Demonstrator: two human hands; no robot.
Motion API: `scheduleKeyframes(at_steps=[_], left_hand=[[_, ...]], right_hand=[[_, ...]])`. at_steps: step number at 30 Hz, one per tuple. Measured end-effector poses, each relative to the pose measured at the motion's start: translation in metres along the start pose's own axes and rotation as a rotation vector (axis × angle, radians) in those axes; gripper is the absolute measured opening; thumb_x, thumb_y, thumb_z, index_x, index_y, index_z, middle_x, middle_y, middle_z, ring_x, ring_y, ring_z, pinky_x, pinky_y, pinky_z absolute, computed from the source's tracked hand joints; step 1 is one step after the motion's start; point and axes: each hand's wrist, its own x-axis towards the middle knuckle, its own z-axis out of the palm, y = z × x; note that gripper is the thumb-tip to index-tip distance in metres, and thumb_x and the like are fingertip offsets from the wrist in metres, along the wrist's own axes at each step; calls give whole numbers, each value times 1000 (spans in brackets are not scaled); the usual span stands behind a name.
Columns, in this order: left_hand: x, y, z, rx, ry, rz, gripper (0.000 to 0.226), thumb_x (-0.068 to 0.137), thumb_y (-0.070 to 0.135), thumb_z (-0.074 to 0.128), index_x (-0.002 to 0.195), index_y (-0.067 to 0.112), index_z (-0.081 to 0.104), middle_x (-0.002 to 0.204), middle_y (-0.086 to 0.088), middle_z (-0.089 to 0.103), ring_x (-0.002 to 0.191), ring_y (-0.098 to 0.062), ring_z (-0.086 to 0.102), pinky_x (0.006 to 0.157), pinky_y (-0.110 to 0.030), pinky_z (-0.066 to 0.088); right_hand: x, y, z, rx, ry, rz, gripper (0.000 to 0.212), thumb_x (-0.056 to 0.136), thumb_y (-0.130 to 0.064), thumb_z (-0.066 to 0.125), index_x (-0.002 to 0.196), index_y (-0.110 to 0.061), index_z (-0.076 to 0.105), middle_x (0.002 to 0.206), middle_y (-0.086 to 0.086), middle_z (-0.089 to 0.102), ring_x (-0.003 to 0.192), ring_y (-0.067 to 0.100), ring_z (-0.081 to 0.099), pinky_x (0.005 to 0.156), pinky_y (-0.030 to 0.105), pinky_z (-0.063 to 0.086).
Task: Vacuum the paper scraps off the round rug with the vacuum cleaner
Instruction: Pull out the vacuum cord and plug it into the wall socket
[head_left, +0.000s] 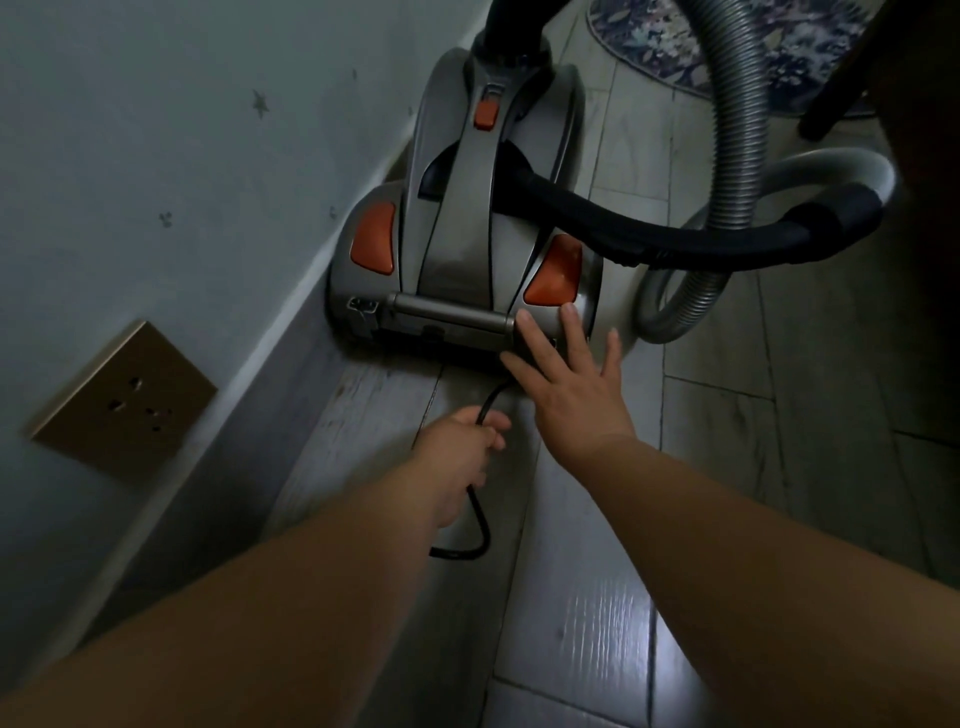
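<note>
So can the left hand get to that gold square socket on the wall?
Probably yes. The left hand grips the black power cord, and the gold square wall socket sits low on the wall to its left with nothing visible between them. The plug isn't in view.

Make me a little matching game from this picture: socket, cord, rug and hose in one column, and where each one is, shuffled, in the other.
1 wall socket
2 black cord
3 round rug
4 grey ribbed hose

A curves down at the right of the vacuum cleaner
B gripped in the left hand
C on the wall at the left, nothing plugged in
D on the floor at the top, beyond the vacuum cleaner

Pairs: 1-C, 2-B, 3-D, 4-A
</note>
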Motion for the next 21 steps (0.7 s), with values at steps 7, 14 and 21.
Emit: scheduleKeyframes(at_steps=[7, 14, 21], left_hand=[[-22, 10, 5, -39, -3, 72, 31, 97, 33, 49, 119, 16, 63, 131, -22, 53, 130, -39, 41, 98, -44, 42], [-57, 27, -11, 52, -83, 313, 21, 96, 35, 49, 93, 32, 70, 77, -6, 59, 78, -14, 60, 90, -45, 45], [-94, 20, -36, 229, -153, 678, 24, 97, 27, 47, 90, 34, 68, 66, 29, 61, 69, 13, 56, 67, -8, 41]], right_hand=[[3, 1, 5, 75, 19, 11, 84, 98, -16, 49, 157, -40, -6, 142, -15, -52, 137, 28, -45, 105, 62, -24], [3, 1, 5, 140, 32, 10, 60, 100, -36, 51, 154, -39, 25, 153, -17, -35, 143, 26, -39, 110, 65, -17], [4, -1, -1, 186, 87, 45, 36, 98, -46, 52, 134, -47, 54, 166, -16, -11, 150, 26, -25, 113, 66, -16]])
